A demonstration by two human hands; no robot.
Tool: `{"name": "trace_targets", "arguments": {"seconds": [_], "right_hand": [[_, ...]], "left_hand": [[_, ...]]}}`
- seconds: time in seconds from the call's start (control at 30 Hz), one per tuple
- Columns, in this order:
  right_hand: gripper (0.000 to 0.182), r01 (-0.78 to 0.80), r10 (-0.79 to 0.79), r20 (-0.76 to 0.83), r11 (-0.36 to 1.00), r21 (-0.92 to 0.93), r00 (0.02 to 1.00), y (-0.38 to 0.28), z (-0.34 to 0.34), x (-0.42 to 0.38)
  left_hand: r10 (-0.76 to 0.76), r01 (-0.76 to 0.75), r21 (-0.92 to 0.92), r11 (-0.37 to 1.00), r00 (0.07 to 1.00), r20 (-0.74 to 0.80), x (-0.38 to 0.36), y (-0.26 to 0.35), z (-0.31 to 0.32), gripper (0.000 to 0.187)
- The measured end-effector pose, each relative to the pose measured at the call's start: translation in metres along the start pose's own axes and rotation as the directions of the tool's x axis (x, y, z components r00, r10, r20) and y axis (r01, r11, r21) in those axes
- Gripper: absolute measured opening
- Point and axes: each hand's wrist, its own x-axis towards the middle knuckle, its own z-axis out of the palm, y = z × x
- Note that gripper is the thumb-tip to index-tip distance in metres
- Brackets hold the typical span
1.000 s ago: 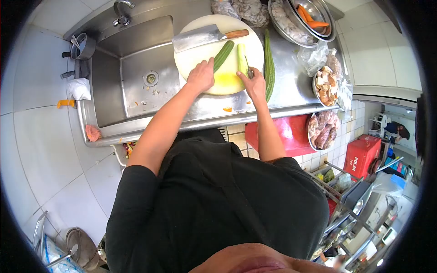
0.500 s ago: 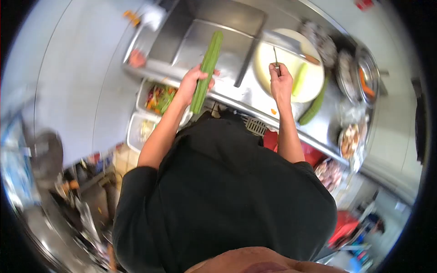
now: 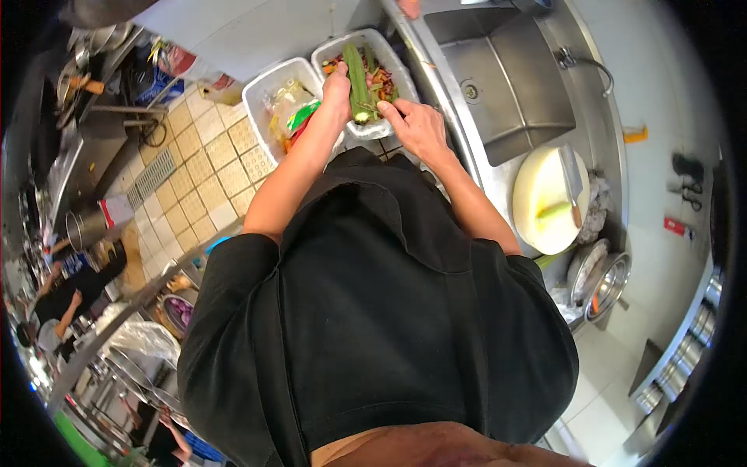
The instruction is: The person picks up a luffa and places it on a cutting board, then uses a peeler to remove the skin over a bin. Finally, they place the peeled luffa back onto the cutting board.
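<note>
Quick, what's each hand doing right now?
Left hand: closed, holding the green gourd.
Right hand: at the gourd's near end; its grip can't be told.

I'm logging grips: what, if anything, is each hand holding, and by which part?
The left hand grips the ridged green gourd by its side, near mid-length. The right hand is by its near end; whether it holds anything cannot be told.

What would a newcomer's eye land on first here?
Probably the long green gourd, gripped in the left hand over a white bin of colorful scraps, with the right hand at its near end. Next, the broad cleaver on the round cutting board, to the right beside the sink.
</note>
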Motion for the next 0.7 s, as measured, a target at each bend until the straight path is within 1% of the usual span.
{"name": "trace_targets", "arguments": {"seconds": [0.1,0.13,0.23,0.27,0.37,0.47,0.53,0.57,0.6,0.63,0.7], "right_hand": [[0.052,0.058,-0.059,0.037,0.998,0.016,0.998,-0.014,0.013,0.003],[0.052,0.079,-0.080,0.043,0.997,0.025,0.996,-0.015,0.017,0.004],[0.053,0.108,-0.110,0.079,0.994,0.026,0.991,-0.015,0.023,0.010],[0.053,0.112,-0.114,0.095,0.993,0.025,0.989,-0.015,0.025,0.011],[0.058,0.106,-0.107,0.149,0.994,0.015,0.983,-0.009,0.029,0.016],[0.066,0.137,-0.124,0.190,0.989,-0.059,0.974,0.009,0.049,0.032],[0.070,0.060,-0.044,0.247,0.997,-0.056,0.968,0.013,0.053,0.055],[0.073,0.022,-0.006,0.277,0.998,-0.056,0.961,0.013,0.056,0.068],[0.077,-0.036,0.064,0.320,0.995,-0.093,0.945,0.009,0.054,0.080],[0.077,-0.030,0.054,0.320,0.996,-0.079,0.946,0.013,0.061,0.092],[0.079,-0.019,0.033,0.320,0.999,-0.049,0.947,0.029,0.086,0.119]], "left_hand": [[0.058,-0.061,-0.052,0.997,0.997,-0.046,0.001,0.001,-0.024,0.048],[0.070,-0.073,-0.046,0.996,0.996,-0.063,0.002,0.000,-0.029,0.045],[0.083,-0.095,-0.112,0.989,0.991,-0.106,0.004,-0.001,-0.037,0.041],[0.095,-0.114,-0.139,0.984,0.986,-0.135,0.002,-0.001,-0.035,0.040],[0.145,-0.159,-0.055,0.986,0.969,-0.201,-0.009,0.001,-0.030,0.042],[0.129,-0.159,-0.104,0.982,0.959,-0.252,-0.028,0.006,-0.013,0.042],[0.100,-0.138,-0.132,0.982,0.961,-0.259,-0.033,0.006,-0.007,0.041],[0.104,-0.126,-0.079,0.989,0.966,-0.236,-0.031,0.005,-0.009,0.041],[0.105,-0.114,-0.026,0.993,0.971,-0.215,-0.028,0.000,-0.016,0.041],[0.106,-0.102,0.028,0.994,0.975,-0.195,-0.025,-0.003,-0.022,0.041],[0.089,-0.086,0.026,0.996,0.979,-0.183,-0.019,-0.003,-0.030,0.042]]}}
